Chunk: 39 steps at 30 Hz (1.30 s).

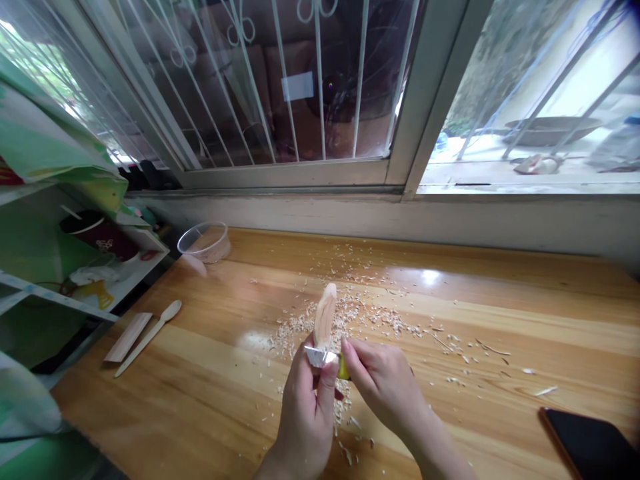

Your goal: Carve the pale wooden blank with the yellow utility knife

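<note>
Upright in my left hand is a carved wooden piece with a rounded top, its lower end hidden by the fingers. My right hand is closed round the yellow handle of a knife. The silvery blade lies across the lower part of the wood, and my left thumb touches it near the handle. Pale wood shavings are scattered beneath and beyond both hands on the wooden table.
A wooden spoon and a flat wood strip lie at the left. Behind them stands a clear plastic bowl. A dark phone rests at the front right. Shelves adjoin the table's left side; a barred window is behind.
</note>
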Motion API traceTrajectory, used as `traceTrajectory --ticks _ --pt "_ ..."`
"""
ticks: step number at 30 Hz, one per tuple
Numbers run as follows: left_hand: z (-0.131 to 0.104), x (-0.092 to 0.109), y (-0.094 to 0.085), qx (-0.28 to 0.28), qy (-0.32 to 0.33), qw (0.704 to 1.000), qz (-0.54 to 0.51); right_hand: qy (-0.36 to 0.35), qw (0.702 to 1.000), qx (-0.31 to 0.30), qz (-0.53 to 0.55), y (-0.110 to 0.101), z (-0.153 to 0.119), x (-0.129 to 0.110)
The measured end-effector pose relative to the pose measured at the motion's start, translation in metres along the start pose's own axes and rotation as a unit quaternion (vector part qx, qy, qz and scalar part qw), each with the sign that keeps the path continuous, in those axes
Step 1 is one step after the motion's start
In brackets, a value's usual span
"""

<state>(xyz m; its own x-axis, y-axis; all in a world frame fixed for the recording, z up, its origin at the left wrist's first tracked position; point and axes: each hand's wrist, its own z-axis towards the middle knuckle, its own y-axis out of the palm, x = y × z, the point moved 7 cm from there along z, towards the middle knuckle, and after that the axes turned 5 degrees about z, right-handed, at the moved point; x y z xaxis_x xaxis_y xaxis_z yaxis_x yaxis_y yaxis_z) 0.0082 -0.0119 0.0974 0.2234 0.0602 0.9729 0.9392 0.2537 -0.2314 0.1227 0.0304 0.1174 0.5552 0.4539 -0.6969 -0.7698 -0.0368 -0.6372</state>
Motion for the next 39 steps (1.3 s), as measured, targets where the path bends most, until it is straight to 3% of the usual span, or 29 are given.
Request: traceTrajectory --ticks 8,15,25,33,39 --pt "0.003 -0.001 -0.004 0.025 -0.01 0.999 0.024 -0.002 0.996 0.07 -0.054 0.0 -0.002 -0.005" --pt "-0.001 -0.003 0.001 -0.007 -0.006 1.0 -0.015 -0.008 1.0 -0.003 0.004 0.002 0.0 0.001" --pt "0.002 -0.005 -0.006 0.04 -0.007 0.999 0.017 -0.016 0.993 0.089 -0.074 0.001 -0.003 -0.007" --pt "-0.002 -0.005 0.0 0.012 0.001 1.0 -0.023 -0.023 1.0 0.014 -0.001 0.001 0.001 -0.004" --pt "0.001 0.002 -0.009 0.063 0.02 0.997 0.05 -0.033 0.991 0.093 -0.091 -0.002 -0.003 -0.009"
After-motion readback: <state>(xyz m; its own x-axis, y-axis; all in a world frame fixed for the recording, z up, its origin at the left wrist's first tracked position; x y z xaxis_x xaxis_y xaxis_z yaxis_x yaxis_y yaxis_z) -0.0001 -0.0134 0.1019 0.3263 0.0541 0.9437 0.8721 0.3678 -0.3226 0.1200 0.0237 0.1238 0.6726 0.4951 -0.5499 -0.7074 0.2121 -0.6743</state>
